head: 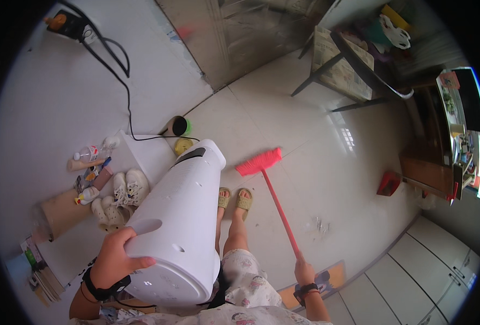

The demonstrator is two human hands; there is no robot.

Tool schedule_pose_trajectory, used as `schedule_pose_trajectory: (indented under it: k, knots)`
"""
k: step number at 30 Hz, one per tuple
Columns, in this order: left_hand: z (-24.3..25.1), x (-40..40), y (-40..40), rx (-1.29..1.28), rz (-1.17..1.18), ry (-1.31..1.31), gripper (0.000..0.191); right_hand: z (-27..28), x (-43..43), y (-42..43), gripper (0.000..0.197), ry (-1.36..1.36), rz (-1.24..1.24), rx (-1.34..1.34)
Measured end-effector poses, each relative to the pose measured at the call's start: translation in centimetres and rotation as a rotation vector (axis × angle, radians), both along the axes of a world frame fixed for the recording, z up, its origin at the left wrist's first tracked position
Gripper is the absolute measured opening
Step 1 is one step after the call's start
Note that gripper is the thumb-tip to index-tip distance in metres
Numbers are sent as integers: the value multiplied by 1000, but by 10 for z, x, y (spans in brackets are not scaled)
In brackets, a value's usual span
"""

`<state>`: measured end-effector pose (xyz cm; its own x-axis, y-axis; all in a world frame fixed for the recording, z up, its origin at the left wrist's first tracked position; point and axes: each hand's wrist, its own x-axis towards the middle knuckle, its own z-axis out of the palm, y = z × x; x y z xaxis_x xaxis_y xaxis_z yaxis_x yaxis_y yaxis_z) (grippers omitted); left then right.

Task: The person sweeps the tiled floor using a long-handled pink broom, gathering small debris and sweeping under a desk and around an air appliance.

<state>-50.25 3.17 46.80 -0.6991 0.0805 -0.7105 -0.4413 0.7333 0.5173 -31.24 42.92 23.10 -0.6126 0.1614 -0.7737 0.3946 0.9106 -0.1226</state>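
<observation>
My left hand (118, 256) grips the recessed handle near the top of a tall white appliance (183, 215), with the thumb on its upper rim. It leans in front of me, has a lit display on its top panel and a black power cord (129, 101) running towards the wall. In my right hand (305, 271) is the upper end of a red broom handle (281, 209). The pink-red broom head (260, 161) rests on the tiled floor (305, 162), ahead of my slippered feet.
White shoes (129, 187), bottles and boxes line the wall at left. An extension socket (67, 26) sits at upper left. A dark-framed chair (341, 69) stands at the far right, with a red dustpan (388, 183) by a wooden desk (425, 166). White cabinets (402, 264) are at lower right.
</observation>
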Motion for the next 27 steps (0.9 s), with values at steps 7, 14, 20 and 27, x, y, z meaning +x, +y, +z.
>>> schedule_pose_trajectory:
  k: [7, 14, 20, 27]
  knots:
    - [-6, -25, 37, -8, 36, 11, 42, -67, -91, -61, 32, 90, -26, -93]
    - [-34, -56, 58, -63, -171, 121, 44, -33, 27, 1, 33, -222, -186, 22]
    - [-50, -83, 82, -66, -229, 136, 38, 26, 66, 30, 34, -482, -256, 150]
    - [-66, -98, 90, -35, -286, 144, 43, 29, 73, 29, 32, -76, -303, 106]
